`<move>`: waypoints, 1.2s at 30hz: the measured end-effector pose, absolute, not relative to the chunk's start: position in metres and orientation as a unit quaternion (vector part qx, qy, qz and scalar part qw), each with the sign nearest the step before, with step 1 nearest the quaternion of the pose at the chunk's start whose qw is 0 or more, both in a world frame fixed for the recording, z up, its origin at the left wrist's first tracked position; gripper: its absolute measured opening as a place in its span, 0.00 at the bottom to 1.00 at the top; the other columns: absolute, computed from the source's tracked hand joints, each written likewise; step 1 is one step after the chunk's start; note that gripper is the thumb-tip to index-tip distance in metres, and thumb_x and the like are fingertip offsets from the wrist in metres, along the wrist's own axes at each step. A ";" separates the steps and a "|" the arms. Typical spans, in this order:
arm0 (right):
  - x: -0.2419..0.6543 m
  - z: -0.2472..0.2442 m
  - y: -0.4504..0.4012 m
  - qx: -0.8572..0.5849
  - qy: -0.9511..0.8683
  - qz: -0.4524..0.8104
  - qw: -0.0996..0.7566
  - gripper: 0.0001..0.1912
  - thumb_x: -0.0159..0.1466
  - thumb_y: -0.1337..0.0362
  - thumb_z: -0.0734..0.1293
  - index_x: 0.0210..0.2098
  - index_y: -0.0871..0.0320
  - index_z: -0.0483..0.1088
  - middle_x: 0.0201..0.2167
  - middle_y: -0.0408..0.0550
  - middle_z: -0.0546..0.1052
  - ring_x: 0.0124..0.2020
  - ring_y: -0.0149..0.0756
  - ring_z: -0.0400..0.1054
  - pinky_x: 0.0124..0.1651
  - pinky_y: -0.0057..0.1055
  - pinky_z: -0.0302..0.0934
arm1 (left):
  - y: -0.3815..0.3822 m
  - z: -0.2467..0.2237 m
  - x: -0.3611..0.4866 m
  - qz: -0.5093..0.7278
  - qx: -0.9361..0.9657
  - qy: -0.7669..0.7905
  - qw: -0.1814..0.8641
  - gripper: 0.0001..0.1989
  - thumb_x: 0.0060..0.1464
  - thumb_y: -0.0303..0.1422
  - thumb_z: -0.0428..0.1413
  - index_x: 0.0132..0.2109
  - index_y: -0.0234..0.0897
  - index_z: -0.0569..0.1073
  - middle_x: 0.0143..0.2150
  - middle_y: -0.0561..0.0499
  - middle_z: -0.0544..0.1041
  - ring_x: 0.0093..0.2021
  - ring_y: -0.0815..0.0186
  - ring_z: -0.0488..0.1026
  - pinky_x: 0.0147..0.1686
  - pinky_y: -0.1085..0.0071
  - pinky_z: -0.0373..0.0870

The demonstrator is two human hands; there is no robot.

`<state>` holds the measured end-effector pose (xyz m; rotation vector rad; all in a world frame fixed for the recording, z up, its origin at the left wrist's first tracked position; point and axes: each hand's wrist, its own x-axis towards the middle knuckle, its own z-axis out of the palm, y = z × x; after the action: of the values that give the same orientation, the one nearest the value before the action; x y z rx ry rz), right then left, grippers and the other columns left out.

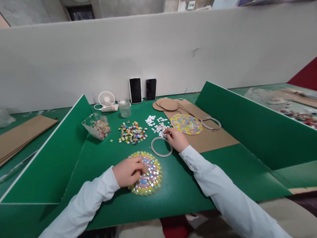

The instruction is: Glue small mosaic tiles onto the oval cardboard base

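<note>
Sleeves (pixel 220 185): long, pale, running in from the bottom on both sides of the near mosaic disc (pixel 156 177).
Near mosaic disc: lying flat on the green surface (pixel 183 195), showing shiny yellow and green tiles around its edge, with pink and blue ones further in.
Left hand (pixel 128 171): resting over the left part of the disc, its fingers curling; whether they are pinching a tile is impossible to make out.
Right hand (pixel 177 138): hanging beyond the disc and to its right, thumb and forefinger coming close together at the white pieces (pixel 159 128); whether one is being held is too small to see.
Pale ring (pixel 162 155): lying just beyond the disc, toward its right, near the right hand.
Coloured tiles (pixel 133 134): heaping up beyond the disc, slightly left.
Clear container (pixel 97 127): standing beyond the disc and well to its left, holding small pieces.
Second mosaic disc (pixel 187 124): lying on a cardboard sheet (pixel 215 142), beyond the near disc and to its right.
White fan (pixel 106 99) and two phones (pixel 135 91): standing far behind the near disc.
</note>
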<state>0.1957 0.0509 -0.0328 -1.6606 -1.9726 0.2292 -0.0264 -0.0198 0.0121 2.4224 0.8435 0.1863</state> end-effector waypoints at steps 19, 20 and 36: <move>0.196 -0.032 0.050 -0.618 -0.732 0.092 0.270 0.09 0.52 0.72 0.55 0.27 0.58 0.65 0.29 0.47 0.72 0.31 0.35 0.64 0.33 0.27 0.56 | -0.015 0.015 -0.028 0.092 0.878 0.336 0.328 0.14 0.43 0.20 0.43 0.32 0.35 0.70 0.31 0.51 0.70 0.33 0.70 0.67 0.34 0.76 0.63; 0.196 -0.032 0.050 -0.619 -0.731 0.094 0.270 0.09 0.52 0.72 0.55 0.27 0.58 0.65 0.29 0.47 0.72 0.31 0.35 0.65 0.33 0.28 0.56 | -0.014 0.016 -0.028 0.103 0.872 0.349 0.328 0.13 0.43 0.20 0.43 0.32 0.35 0.69 0.30 0.51 0.70 0.32 0.70 0.67 0.33 0.76 0.63; 0.196 -0.032 0.050 -0.615 -0.734 0.090 0.275 0.09 0.52 0.72 0.55 0.26 0.58 0.65 0.29 0.48 0.72 0.30 0.35 0.64 0.32 0.28 0.56 | 0.008 0.003 -0.046 0.177 0.822 0.537 0.067 0.07 0.48 0.27 0.43 0.31 0.36 0.65 0.31 0.50 0.68 0.34 0.65 0.65 0.36 0.69 0.61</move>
<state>0.1959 0.0496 -0.0319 -1.6537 -1.9720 0.2415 -0.0464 0.0082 0.0028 2.4769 1.6190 0.5333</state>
